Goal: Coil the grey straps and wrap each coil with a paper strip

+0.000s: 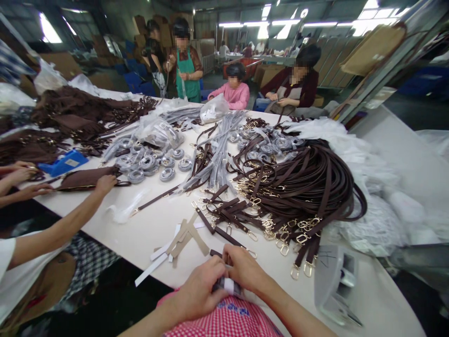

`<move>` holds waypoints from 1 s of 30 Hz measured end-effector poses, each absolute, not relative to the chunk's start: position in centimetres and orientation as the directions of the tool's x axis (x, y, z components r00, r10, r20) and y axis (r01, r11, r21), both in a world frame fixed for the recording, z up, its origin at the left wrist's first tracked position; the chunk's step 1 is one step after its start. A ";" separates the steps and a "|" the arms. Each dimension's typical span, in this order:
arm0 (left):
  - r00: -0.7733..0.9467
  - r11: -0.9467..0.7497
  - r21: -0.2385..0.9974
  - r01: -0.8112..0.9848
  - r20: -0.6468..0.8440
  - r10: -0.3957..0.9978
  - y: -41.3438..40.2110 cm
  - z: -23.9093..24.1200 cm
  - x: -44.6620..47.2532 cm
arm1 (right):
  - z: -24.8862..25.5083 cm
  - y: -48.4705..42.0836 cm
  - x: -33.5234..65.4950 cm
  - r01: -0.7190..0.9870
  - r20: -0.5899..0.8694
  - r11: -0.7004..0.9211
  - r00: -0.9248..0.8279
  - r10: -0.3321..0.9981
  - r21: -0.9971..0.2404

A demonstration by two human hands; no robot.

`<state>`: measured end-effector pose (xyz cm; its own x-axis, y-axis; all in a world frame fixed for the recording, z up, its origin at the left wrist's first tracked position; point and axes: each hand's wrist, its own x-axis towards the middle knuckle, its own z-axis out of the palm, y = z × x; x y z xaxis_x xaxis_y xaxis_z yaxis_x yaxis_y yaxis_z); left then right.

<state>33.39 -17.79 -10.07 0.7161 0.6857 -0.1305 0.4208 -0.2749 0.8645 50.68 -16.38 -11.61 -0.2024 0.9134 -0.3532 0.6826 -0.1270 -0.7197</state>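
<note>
Close to my body, my left hand (203,284) and my right hand (242,267) are closed together on a rolled-up dark strap (237,289). Around the roll shows a white band (229,286), and my fingers hide much of it. Just beyond my hands lie loose brown straps (228,236) with gold clasps. Left of those are tan and white strips (196,239), crossing one another on the white table (154,234). To the right of my right hand sits a grey tape dispenser (328,281).
A big looped pile of brown straps (322,182) lies at right. Plastic-wrapped coils (147,162) and long wrapped straps (220,159) cover the middle. At left, a co-worker's hand (106,184) touches a brown bag (84,179) near a blue dispenser (63,162). Other people are across the table.
</note>
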 end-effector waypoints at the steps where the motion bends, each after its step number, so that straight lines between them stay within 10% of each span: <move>1: 0.694 -0.253 0.856 0.450 -0.157 0.702 -17.6 -10.3 33.3 | -11.5 -16.2 50.9 0.674 -0.311 -0.118 -0.173 0.935 -0.729; 10: 0.302 0.564 0.803 0.193 -0.596 0.744 -12.7 -12.7 31.7 | -8.6 -17.1 54.6 0.481 0.028 0.089 -0.131 0.991 -0.872; 15: 0.402 0.686 0.723 0.079 -0.653 0.642 -12.0 -11.6 32.3 | -10.3 -18.6 53.0 0.583 0.324 0.475 -0.350 0.879 -0.659; 30: 0.551 0.853 0.497 -0.159 -0.672 0.495 -14.4 -14.4 32.8 | -11.5 -17.4 51.5 0.686 0.335 0.666 -0.579 0.744 -0.292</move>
